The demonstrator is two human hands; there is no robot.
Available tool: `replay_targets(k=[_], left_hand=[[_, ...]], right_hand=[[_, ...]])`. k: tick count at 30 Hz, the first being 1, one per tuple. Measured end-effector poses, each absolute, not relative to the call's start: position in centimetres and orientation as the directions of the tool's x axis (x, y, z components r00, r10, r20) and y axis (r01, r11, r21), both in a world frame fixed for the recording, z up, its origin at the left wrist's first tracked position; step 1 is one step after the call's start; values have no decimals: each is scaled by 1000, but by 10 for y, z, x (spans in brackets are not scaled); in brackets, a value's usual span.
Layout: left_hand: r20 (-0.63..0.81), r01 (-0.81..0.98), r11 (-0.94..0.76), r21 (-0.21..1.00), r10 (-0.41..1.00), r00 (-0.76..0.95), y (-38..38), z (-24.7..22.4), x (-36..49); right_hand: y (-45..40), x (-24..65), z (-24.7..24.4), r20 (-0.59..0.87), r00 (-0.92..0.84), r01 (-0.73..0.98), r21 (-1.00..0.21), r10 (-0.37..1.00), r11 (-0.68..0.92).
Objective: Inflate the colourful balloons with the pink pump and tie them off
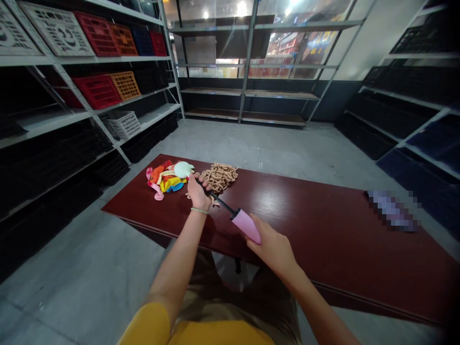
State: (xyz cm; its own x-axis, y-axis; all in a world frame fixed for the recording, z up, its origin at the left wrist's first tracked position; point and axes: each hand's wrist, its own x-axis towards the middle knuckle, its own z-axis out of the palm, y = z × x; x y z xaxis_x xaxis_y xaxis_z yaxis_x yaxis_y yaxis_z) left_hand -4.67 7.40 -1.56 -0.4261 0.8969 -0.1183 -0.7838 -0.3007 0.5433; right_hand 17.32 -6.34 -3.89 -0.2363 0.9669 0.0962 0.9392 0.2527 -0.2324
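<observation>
My left hand point(200, 192) is closed around the black front end of a hand pump, with a pale green, partly filled balloon point(183, 169) just beyond its fingers. My right hand point(271, 244) grips the pump's pink body point(247, 226), and a black rod point(223, 203) shows between the two hands. Left of my left hand lies a pile of limp balloons point(163, 182) in red, orange, yellow, blue and pink. A heap of tan, twisted long pieces point(220, 177) rests just behind my left hand. Whether the pale balloon sits on the pump's tip is hidden by my fingers.
The dark red table point(305, 211) spans the front. A blurred purple object point(392, 211) lies at its right end. Metal shelves with coloured crates point(98, 91) stand at the left, a rack point(247, 91) at the back, and dark-filled shelves point(406, 105) at the right.
</observation>
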Motion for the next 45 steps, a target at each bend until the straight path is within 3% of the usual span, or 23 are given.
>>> replay_targets(k=[12, 19, 22, 31, 38, 45], left_hand=[[-137, -706, -148, 692, 934, -330, 39, -36, -4], [-127, -774, -152, 615, 949, -288, 61, -32, -19], [-140, -807, -156, 570, 949, -283, 66, -38, -22], [-192, -794, -163, 585, 924, -331, 49, -79, -8], [-237, -828, -167, 536, 911, -337, 59, -78, -27], [-173, -852, -170, 495, 942, -288, 53, -74, -18]], right_hand=[[-53, 142, -42, 60, -231, 903, -358, 971, 237], [-91, 196, -54, 135, -356, 833, -402, 925, 379], [-96, 204, -55, 165, -392, 824, -375, 905, 425], [-40, 144, -45, 61, -344, 925, -148, 937, 350], [-60, 161, -41, 26, -416, 897, -151, 909, 415], [-95, 199, -44, 32, -388, 901, -199, 921, 386]])
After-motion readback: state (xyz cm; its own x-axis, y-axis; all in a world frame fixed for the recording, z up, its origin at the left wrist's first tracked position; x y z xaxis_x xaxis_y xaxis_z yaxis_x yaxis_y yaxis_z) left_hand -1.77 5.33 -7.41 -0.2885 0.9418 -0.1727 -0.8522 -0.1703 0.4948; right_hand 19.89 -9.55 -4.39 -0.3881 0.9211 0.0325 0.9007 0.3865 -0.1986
